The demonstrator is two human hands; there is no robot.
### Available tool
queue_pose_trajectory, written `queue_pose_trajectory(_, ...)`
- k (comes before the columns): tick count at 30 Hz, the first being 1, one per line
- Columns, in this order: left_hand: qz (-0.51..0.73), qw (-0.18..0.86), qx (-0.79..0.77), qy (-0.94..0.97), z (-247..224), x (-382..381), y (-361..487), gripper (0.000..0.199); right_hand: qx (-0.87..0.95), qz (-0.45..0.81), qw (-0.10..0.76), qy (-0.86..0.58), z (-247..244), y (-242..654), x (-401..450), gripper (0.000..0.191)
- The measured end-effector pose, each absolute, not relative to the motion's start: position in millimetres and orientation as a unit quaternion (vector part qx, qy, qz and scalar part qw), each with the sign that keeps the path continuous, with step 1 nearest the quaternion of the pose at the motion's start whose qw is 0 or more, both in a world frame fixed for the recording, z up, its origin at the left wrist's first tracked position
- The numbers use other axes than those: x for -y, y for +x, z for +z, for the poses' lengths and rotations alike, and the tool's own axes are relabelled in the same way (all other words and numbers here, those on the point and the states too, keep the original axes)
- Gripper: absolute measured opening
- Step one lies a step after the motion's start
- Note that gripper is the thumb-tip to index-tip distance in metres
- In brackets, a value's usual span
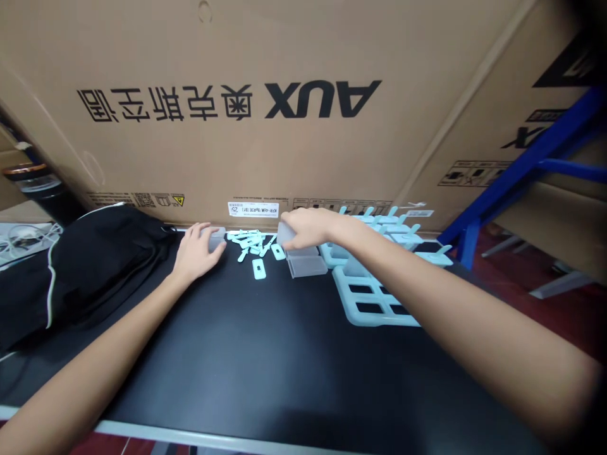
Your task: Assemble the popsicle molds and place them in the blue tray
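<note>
Currently, right hand (310, 226) grips mold (284, 234), fingers closed round it; left hand (195, 250) half-curled at second mold (217, 239), grip unclear. Sticks (251, 241) lie between.

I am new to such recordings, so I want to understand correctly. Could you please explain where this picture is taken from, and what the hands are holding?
There is no machine here, only a person's two bare hands, seen from a camera worn on the head. The right hand holds a translucent container. The left hand touches another translucent container; whether it grips it is unclear. Between them, on the black table, lie small light-blue pieces. To the right is a light-blue frame with rectangular openings. A black cloth item lies at the left, and a large cardboard box stands behind.
</note>
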State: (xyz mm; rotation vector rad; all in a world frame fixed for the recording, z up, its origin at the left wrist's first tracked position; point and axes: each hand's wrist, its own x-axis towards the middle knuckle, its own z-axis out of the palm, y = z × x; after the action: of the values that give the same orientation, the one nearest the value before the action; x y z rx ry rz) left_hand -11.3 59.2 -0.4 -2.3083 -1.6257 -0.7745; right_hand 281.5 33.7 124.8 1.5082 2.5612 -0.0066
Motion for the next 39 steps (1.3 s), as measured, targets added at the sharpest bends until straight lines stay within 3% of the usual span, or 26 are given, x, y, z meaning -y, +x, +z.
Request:
queue_pose_trajectory(7,-0.229,0.052,0.578,-0.781,-13.4,-74.5,-25.7,0.043,-0.940,-0.117,0.048,0.317,88.2,237.0,0.8,0.042)
queue_pose_trajectory(16,-0.214,0.027,0.605,-0.766,-12.3,-70.9,-25.9,0.046,-0.931,-0.039,0.053,0.358,65.6,220.2,-9.0,0.043)
queue_pose_trajectory(23,-0.320,0.000,0.577,-0.751,-7.7,-74.4,-31.5,0.043,-0.933,0.012,-0.043,0.356,49.5,186.9,5.3,0.050)
queue_pose_trajectory(29,-0.382,-0.074,0.553,-0.736,-3.6,-74.7,-52.6,0.043,-0.922,0.056,-0.143,0.354,26.2,149.4,4.5,0.044)
queue_pose_trajectory(34,-0.330,-0.136,0.516,-0.779,-4.7,-60.8,-73.2,0.049,-0.909,0.065,-0.185,0.367,41.0,189.4,33.1,0.027)
queue_pose_trajectory(39,-0.263,-0.114,0.472,-0.833,-0.6,-51.1,-80.3,0.042,-0.861,0.089,-0.271,0.422,57.2,274.0,86.4,0.014)
